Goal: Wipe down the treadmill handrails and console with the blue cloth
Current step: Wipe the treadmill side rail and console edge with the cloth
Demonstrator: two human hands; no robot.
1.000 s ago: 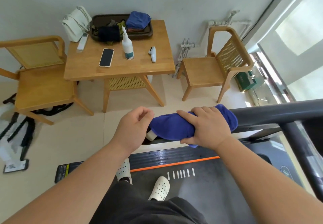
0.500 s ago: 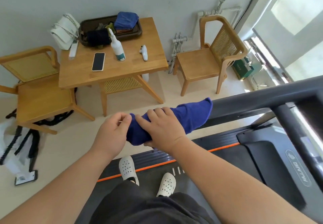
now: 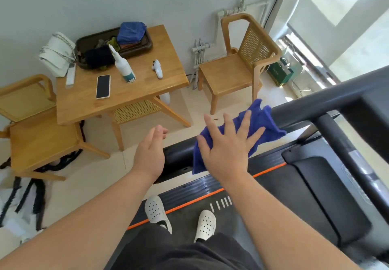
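In the head view, the blue cloth (image 3: 263, 119) is draped over the handrail (image 3: 315, 102) and pressed down by the right hand (image 3: 227, 147), fingers spread flat. Nothing is held by the relaxed left hand (image 3: 150, 149). Firm, even pressure should be applied along the rail's full length.

The right hand (image 3: 228, 145) presses the blue cloth (image 3: 260, 122) flat onto the handrail (image 3: 320, 103), fingers spread. The left hand (image 3: 150, 151) hangs open just beside it.

Wooden table (image 3: 168, 80) with phone (image 3: 103, 86), spray bottle (image 3: 124, 68), tray (image 3: 149, 45), white handbag (image 3: 57, 55)
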